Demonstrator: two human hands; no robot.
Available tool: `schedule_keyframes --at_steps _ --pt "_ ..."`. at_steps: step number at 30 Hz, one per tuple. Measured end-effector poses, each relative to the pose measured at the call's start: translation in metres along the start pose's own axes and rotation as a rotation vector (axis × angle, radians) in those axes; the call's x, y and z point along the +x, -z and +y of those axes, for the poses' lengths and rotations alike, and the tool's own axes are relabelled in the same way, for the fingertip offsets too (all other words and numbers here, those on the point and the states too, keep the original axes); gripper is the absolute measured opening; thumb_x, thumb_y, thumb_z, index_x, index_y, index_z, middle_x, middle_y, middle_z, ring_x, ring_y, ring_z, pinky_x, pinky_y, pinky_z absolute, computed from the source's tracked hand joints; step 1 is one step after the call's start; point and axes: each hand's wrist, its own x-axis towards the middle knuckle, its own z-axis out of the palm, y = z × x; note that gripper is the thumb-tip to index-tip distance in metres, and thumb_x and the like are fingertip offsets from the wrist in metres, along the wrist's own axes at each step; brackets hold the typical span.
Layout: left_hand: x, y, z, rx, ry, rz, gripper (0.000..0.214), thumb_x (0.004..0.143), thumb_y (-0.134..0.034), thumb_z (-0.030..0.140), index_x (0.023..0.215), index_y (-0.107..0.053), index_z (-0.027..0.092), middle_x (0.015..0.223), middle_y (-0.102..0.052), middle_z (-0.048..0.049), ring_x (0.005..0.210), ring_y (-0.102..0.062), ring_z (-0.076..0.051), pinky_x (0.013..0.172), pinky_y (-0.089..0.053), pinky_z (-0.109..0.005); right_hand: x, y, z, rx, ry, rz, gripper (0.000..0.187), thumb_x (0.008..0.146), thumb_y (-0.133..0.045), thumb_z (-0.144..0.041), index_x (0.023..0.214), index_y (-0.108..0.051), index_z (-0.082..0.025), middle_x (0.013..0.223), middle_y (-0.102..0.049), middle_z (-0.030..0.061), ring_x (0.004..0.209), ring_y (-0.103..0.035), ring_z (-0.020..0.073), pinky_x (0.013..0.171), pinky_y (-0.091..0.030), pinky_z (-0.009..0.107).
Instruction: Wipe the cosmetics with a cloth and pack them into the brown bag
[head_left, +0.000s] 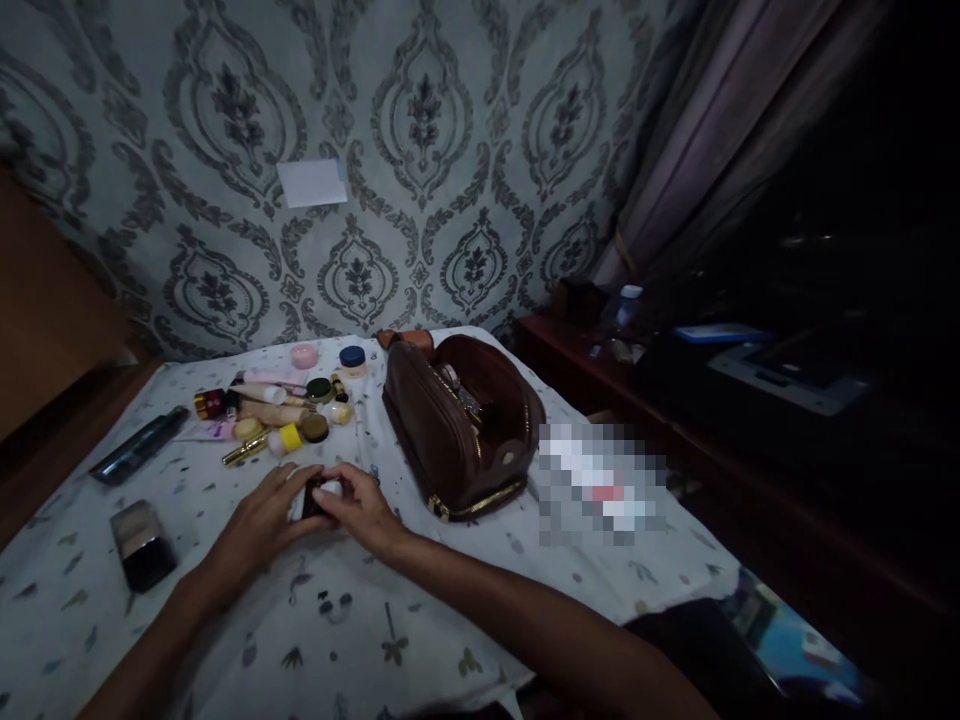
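My left hand and my right hand meet over the patterned white cloth, both closed around one small dark and white container. Fingers cover much of it, and its exact kind is hard to make out. To the right of my hands stands a brown toiletry bag, unzipped and gaping, with a few small items inside. Beyond my left hand lies a cluster of cosmetics: a yellow-capped bottle, a gold tube, a dark-lidded jar and a dark red-and-gold bottle.
A dark box with a clear top sits at the left, below a dark green tube. Toward the wall are a pink jar and a blue-lidded jar. A blurred-out item lies right of the bag.
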Motion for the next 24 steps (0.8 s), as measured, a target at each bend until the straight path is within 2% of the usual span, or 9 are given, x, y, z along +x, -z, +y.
schedule_keyframes --at_steps 3,8,13,15,20,24 --pt "-0.005 -0.010 -0.005 0.028 -0.012 0.066 0.058 0.089 -0.047 0.063 0.131 -0.056 0.024 0.119 -0.067 -0.0111 0.110 -0.063 -0.029 0.093 -0.053 -0.041 -0.003 0.003 0.010 -0.123 -0.018 0.039 0.025 0.079 -0.069 -0.038 0.097 -0.065 -0.021 0.066 -0.053 -0.0050 0.057 -0.047 0.0108 0.054 -0.039 0.022" --pt "-0.005 -0.009 0.001 -0.059 0.014 0.188 0.043 0.100 -0.033 0.039 0.133 -0.054 0.021 0.122 -0.067 -0.0087 0.113 -0.063 -0.023 0.098 -0.051 -0.038 -0.003 0.000 0.016 -0.155 -0.004 0.074 0.026 0.078 -0.071 -0.034 0.100 -0.063 -0.022 0.069 -0.059 -0.0047 0.061 -0.054 0.0125 0.057 -0.043 0.023" --pt "-0.001 -0.024 0.015 0.079 -0.174 0.236 0.042 0.100 -0.036 0.038 0.130 -0.057 0.019 0.120 -0.070 -0.0089 0.108 -0.065 -0.024 0.100 -0.048 -0.042 -0.001 0.003 0.014 -0.204 0.072 0.028 0.021 0.075 -0.068 -0.021 0.095 -0.064 -0.019 0.077 -0.063 -0.0039 0.063 -0.052 0.0104 0.057 -0.042 0.021" --pt "0.002 -0.027 0.017 0.129 -0.185 0.225 0.042 0.101 -0.033 0.037 0.127 -0.060 0.019 0.117 -0.072 -0.0089 0.106 -0.066 -0.024 0.099 -0.048 -0.043 -0.001 0.004 0.014 -0.186 0.083 0.022 0.019 0.076 -0.065 -0.019 0.095 -0.064 -0.019 0.077 -0.063 -0.0039 0.062 -0.052 0.0101 0.056 -0.042 0.020" --pt "0.008 -0.016 0.018 0.160 -0.050 0.102 0.046 0.101 -0.027 0.036 0.113 -0.067 0.018 0.107 -0.073 -0.0096 0.099 -0.065 -0.024 0.089 -0.049 -0.041 0.000 0.003 0.019 -0.090 0.012 -0.010 0.011 0.077 -0.063 -0.023 0.087 -0.060 -0.019 0.066 -0.057 -0.0055 0.058 -0.054 0.0106 0.054 -0.044 0.021" --pt "0.008 -0.005 0.015 0.070 0.109 0.042 0.045 0.101 -0.024 0.035 0.104 -0.065 0.018 0.102 -0.069 -0.0089 0.097 -0.062 -0.022 0.089 -0.048 -0.037 0.000 0.002 0.019 0.072 -0.064 -0.055 0.023 0.076 -0.067 -0.037 0.087 -0.055 -0.020 0.068 -0.061 -0.0040 0.058 -0.059 0.0130 0.055 -0.050 0.025"
